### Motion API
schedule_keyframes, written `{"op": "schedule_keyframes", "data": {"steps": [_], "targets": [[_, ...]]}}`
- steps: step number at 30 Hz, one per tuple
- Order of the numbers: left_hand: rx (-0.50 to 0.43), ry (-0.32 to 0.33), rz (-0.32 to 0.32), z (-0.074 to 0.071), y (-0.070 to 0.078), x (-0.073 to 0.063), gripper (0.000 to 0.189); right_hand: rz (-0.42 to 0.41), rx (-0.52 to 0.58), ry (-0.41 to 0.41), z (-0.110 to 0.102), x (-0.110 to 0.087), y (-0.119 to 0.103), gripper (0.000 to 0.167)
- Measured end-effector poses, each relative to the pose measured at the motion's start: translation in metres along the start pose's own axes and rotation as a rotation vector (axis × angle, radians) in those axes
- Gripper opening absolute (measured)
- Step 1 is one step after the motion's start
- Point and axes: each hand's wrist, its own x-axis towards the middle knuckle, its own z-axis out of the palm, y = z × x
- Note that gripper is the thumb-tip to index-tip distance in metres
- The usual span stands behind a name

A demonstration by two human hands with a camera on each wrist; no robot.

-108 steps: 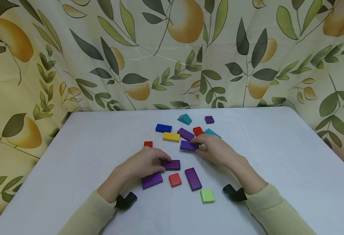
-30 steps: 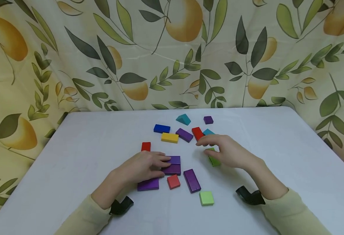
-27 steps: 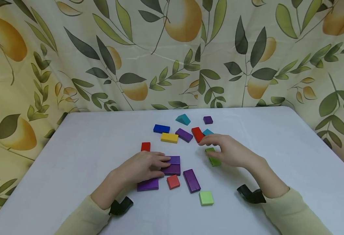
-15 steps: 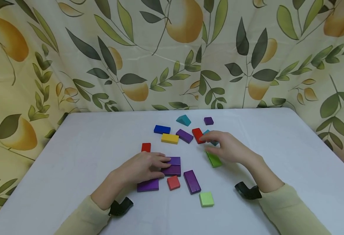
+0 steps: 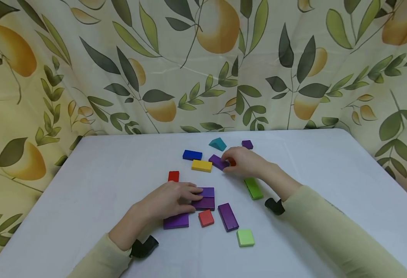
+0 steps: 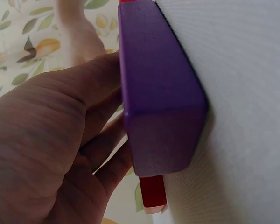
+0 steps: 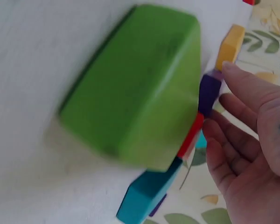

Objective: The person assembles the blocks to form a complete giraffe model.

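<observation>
A slanted purple block lies just above the frame's centre, its right end at the right hand, whose thumb and fingers are bent to a narrow gap; whether they pinch anything I cannot tell. A red block shows partly inside that bend. Near the centre, the left hand rests loosely spread fingers on two adjoining purple blocks. Right of centre, a green block lies on the white table.

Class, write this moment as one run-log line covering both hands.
left hand: touching two adjoining purple blocks | right hand: at a red block, grip unclear | nearby: green block, yellow block
</observation>
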Motion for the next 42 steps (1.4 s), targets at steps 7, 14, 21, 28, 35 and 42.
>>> {"op": "schedule_keyframes", "data": {"steps": [7, 14, 21, 28, 35, 42], "targets": [[0.005, 0.006, 0.006, 0.001, -0.001, -0.002, 0.040, 0.045, -0.088, 0.012, 0.011, 0.010, -0.008, 0.028], [0.005, 0.017, 0.014, 0.000, -0.001, -0.001, 0.039, 0.091, -0.062, 0.044, 0.004, 0.004, -0.017, 0.030], [0.007, 0.011, 0.001, -0.001, -0.002, -0.001, 0.039, 0.041, -0.015, 0.043, -0.006, -0.025, -0.026, 0.029], [0.001, 0.013, 0.002, 0.000, -0.003, 0.000, 0.039, -0.044, -0.005, 0.007, 0.003, -0.054, -0.027, 0.028], [-0.010, 0.013, 0.008, -0.001, -0.003, 0.001, 0.040, -0.087, 0.021, -0.014, 0.013, -0.068, -0.028, 0.030], [-0.017, 0.016, 0.002, -0.001, -0.002, 0.001, 0.041, -0.068, 0.012, -0.032, 0.020, -0.075, -0.031, 0.032]]}}
